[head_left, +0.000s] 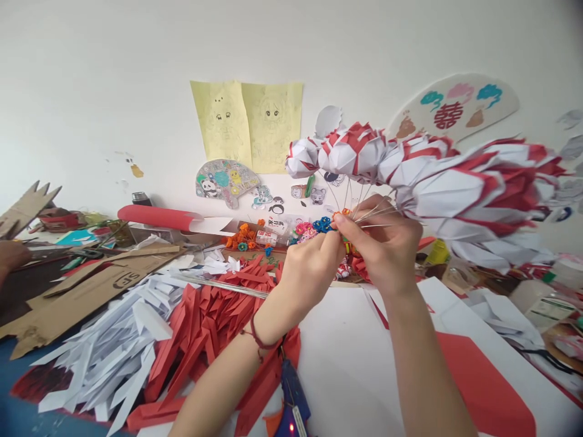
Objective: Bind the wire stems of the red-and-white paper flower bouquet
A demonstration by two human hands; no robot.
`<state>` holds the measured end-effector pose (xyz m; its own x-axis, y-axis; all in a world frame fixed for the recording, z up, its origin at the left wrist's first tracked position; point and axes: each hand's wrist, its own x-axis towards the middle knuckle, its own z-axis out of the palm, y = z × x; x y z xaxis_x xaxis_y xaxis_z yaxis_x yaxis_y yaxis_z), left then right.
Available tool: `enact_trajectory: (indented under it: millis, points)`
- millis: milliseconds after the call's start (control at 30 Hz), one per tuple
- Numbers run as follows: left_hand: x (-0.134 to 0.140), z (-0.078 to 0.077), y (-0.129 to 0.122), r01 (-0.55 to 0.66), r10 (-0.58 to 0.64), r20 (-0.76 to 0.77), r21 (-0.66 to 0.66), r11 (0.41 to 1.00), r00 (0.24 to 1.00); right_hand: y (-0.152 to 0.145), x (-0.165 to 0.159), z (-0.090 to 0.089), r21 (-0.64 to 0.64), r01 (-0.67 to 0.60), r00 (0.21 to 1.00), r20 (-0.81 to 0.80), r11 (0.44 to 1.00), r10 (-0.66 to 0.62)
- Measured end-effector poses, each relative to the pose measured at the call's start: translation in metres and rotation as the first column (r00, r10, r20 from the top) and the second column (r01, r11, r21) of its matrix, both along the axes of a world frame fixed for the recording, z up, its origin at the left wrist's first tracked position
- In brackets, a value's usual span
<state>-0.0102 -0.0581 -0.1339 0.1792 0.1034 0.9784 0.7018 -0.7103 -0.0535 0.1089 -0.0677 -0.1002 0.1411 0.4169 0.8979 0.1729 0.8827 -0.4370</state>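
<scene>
Several folded paper flowers (353,150) in red and white spread in a row to the right, above my hands. Thin wire stems (376,209) run down from them and come together between the fingers of my right hand (387,243), which is closed on them. Pressed close beside it, my left hand (310,267) is curled shut, its fingertips meeting the place where the stems gather. What the left fingers pinch is hidden. A small orange flower (339,215) shows just behind the right thumb.
Heaps of white paper strips (122,340) and red paper strips (209,321) cover the left, with silver wires (223,284) across them. Flattened cardboard (91,291) lies beyond. White sheets (346,358) lie below my hands. At the far left is another person's hand (13,255).
</scene>
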Motion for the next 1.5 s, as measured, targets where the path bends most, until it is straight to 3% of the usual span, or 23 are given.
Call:
enact_trajectory:
  millis: [67,100,167,233,300,367,467,567,700,800,900,1033,1133,1200,1267,1367,1433,1500]
  points:
    - [-0.003,0.008,-0.004,0.220,-0.209,0.071,-0.215,0.951,0.975,0.003,0.005,0.000,-0.007,-0.079,0.997,-0.019,0.997,0.079]
    - [-0.006,0.013,-0.006,0.339,-0.317,0.123,-0.346,0.875,0.941,0.004,0.008,0.000,-0.018,-0.126,0.992,-0.024,0.992,0.125]
    - [-0.012,0.021,-0.009,0.536,-0.485,0.256,-0.568,0.625,0.836,0.007,0.014,0.001,-0.045,-0.204,0.979,-0.016,0.978,0.204]
    - [-0.017,0.026,-0.009,0.660,-0.577,0.413,-0.679,0.320,0.704,0.009,0.019,0.001,-0.064,-0.247,0.969,0.008,0.967,0.248]
    - [-0.019,0.026,-0.005,0.717,-0.619,0.545,-0.696,0.043,0.566,0.010,0.021,0.000,-0.086,-0.276,0.960,0.008,0.957,0.278]
    - [-0.018,0.022,0.000,0.744,-0.620,0.649,-0.651,-0.152,0.441,0.010,0.022,0.000,-0.134,-0.316,0.949,-0.027,0.939,0.315]
    - [-0.013,0.014,0.008,0.789,-0.558,0.776,-0.526,-0.316,0.294,0.011,0.021,-0.001,-0.162,-0.366,0.931,-0.067,0.916,0.360]
    - [-0.010,0.010,0.011,0.821,-0.478,0.854,-0.417,-0.390,0.207,0.013,0.021,-0.002,-0.134,-0.361,0.932,-0.059,0.923,0.357]
    - [-0.008,0.011,0.008,0.872,-0.413,0.884,-0.367,-0.324,0.218,0.014,0.023,-0.001,-0.108,-0.298,0.955,-0.038,0.949,0.295]
    - [-0.006,0.012,0.004,0.902,-0.448,0.850,-0.390,-0.183,0.277,0.012,0.023,0.000,-0.088,-0.249,0.968,-0.027,0.964,0.248]
    - [-0.005,0.012,-0.001,0.907,-0.536,0.752,-0.416,0.066,0.384,0.009,0.022,0.001,-0.070,-0.220,0.975,-0.051,0.973,0.217]
    - [-0.003,0.010,-0.005,0.776,-0.582,0.513,-0.413,0.477,0.631,0.007,0.020,0.002,-0.039,-0.210,0.975,-0.076,0.977,0.207]
    - [-0.001,0.008,-0.006,0.564,-0.504,0.263,-0.267,0.781,0.823,0.008,0.017,0.002,-0.016,-0.190,0.978,-0.093,0.982,0.188]
    - [-0.001,0.005,-0.004,0.391,-0.381,0.111,-0.089,0.916,0.918,0.008,0.014,0.002,-0.009,-0.158,0.982,-0.105,0.987,0.156]
    - [-0.001,0.002,0.000,0.221,-0.222,-0.007,0.070,0.973,0.975,0.008,0.010,0.002,-0.002,-0.117,0.986,-0.121,0.993,0.115]
    - [-0.001,-0.003,0.003,0.047,-0.025,-0.114,0.197,0.979,0.993,0.008,0.005,0.001,0.017,-0.073,0.986,-0.151,0.997,0.075]
    - [-0.001,-0.002,0.001,0.048,-0.034,-0.091,0.162,0.986,0.995,0.009,0.005,0.001,0.019,-0.077,0.985,-0.152,0.997,0.079]
    - [-0.001,0.001,-0.004,0.216,-0.216,0.038,-0.007,0.976,0.976,0.009,0.008,0.000,0.007,-0.121,0.983,-0.136,0.993,0.121]
